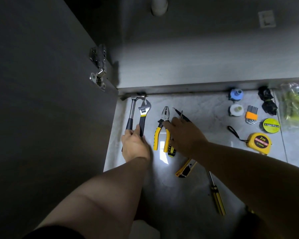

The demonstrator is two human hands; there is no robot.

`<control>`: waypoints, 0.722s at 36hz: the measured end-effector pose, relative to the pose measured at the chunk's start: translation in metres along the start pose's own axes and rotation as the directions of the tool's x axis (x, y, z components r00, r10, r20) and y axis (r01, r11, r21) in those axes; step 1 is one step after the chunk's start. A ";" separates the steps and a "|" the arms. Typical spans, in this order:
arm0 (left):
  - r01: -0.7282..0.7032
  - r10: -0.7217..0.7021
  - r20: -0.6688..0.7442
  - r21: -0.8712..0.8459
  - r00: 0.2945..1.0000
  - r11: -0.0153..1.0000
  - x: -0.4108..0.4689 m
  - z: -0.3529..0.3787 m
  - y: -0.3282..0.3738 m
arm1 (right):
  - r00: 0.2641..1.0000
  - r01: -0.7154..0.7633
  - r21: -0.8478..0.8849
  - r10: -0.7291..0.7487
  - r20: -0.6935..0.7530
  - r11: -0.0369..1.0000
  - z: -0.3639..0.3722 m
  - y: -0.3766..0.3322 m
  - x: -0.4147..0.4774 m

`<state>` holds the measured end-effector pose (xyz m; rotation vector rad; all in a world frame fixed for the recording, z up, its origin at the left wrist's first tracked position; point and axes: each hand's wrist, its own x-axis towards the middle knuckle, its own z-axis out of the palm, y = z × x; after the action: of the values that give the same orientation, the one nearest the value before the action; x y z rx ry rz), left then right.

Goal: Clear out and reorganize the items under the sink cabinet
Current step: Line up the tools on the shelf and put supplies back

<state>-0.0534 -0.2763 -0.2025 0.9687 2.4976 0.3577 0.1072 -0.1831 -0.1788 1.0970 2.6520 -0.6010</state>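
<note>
Tools are being lined up on the pale tiled floor (202, 107), judging by the row forming in front of the grey cabinet ledge (179, 86). The left hand (135, 145) is curling round the bottom of a steel-shafted, black-gripped hammer (131, 109), with fingers on its outer side and thumb on the inner. A black-and-yellow-handled adjustable wrench (143, 116) is lying just right of that thumb, seemingly against it. Its jaw is reaching up beside the hammer's head.

The right hand (186, 135) is lying flat and fairly wide, holding nothing that I can make out. Its fingertips (165, 124) are resting near the pivot of the yellow-handled steel pliers (164, 112), whose handles are running down just left of the palm. A thin dark tool is poking out beyond this hand's knuckles; I cannot tell whether the hand is gripping it.

Doing this step well is likely calling for short slides rather than lifts. That means keeping the hammer parallel to the wrench with a small gap between them, and straightening the pliers without dragging whatever is lying under the palm.

A yellow utility knife (185, 169) and a yellow-and-black screwdriver (216, 195) are waiting below the right wrist, nearer the person. A yellow tape measure (259, 143) is sitting well to that hand's right.
</note>
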 end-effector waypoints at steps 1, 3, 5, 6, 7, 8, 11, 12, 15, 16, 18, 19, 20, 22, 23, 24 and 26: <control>-0.003 0.003 -0.010 0.013 1.000 1.000 -0.001 -0.001 0.001 | 1.000 0.003 -0.015 -0.003 -0.002 1.000 0.001 -0.001 0.001; -0.021 0.024 -0.044 0.075 0.999 0.997 -0.005 -0.002 0.005 | 1.000 0.010 -0.040 -0.010 -0.013 0.999 0.004 -0.004 0.002; -0.058 0.073 -0.111 0.134 0.991 0.989 -0.009 -0.004 0.010 | 1.000 0.009 -0.044 -0.010 -0.021 0.999 0.005 -0.005 0.002; -0.097 0.117 -0.137 0.143 0.984 0.985 -0.012 -0.004 0.013 | 1.000 0.006 -0.038 -0.007 -0.021 0.999 0.005 -0.005 0.002; -0.161 0.181 -0.140 0.144 0.973 0.976 -0.014 -0.003 0.015 | 1.000 0.004 -0.027 -0.005 -0.017 1.000 0.005 -0.004 0.003; -0.239 0.255 -0.115 0.138 0.960 0.961 -0.017 -0.002 0.016 | 1.000 0.004 -0.007 -0.005 -0.009 1.000 0.003 -0.002 0.003; -0.372 0.371 0.026 0.085 0.928 0.924 -0.025 0.005 0.022 | 1.000 0.018 0.072 -0.019 0.007 0.997 -0.005 0.004 -0.001; -0.371 0.366 0.065 0.070 0.928 0.926 -0.027 0.007 0.024 | 1.000 0.020 0.101 -0.020 0.007 0.995 -0.007 0.007 -0.003; -0.343 0.334 0.118 0.072 0.935 0.936 -0.032 0.014 0.031 | 0.998 0.046 0.134 -0.050 0.027 0.990 -0.013 0.022 -0.010; -0.331 0.321 0.121 0.074 0.939 0.941 -0.032 0.015 0.033 | 0.996 0.080 0.115 -0.084 0.030 0.990 -0.015 0.028 -0.014; -0.305 0.294 0.126 0.087 0.948 0.948 -0.032 0.016 0.034 | 0.988 0.146 0.074 -0.149 0.029 0.987 -0.017 0.039 -0.022; -0.295 0.282 0.129 0.098 0.951 0.950 -0.031 0.016 0.035 | 0.985 0.167 0.051 -0.169 0.027 0.985 -0.018 0.044 -0.026; -0.287 0.272 0.132 0.108 0.953 0.952 -0.031 0.016 0.035 | 0.984 0.179 0.028 -0.179 0.022 0.983 -0.019 0.049 -0.030; -0.270 0.253 0.136 0.122 0.958 0.955 -0.032 0.016 0.038 | 0.984 0.179 -0.003 -0.179 0.010 0.984 -0.019 0.056 -0.036; -0.260 0.243 0.134 0.125 0.961 0.958 -0.033 0.016 0.039 | 0.985 0.172 -0.020 -0.172 0.008 0.985 -0.019 0.058 -0.038; -0.248 0.233 0.128 0.124 0.964 0.961 -0.034 0.016 0.041 | 0.987 0.160 -0.041 -0.160 0.005 0.986 -0.018 0.060 -0.039; -0.226 0.213 0.110 0.118 0.971 0.967 -0.037 0.016 0.043 | 0.991 0.130 -0.071 -0.132 -0.018 0.989 -0.017 0.062 -0.039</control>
<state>0.0033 -0.2693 -0.1891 1.2894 2.3550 0.2115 0.1779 -0.1604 -0.1677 0.9213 2.7587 -0.5179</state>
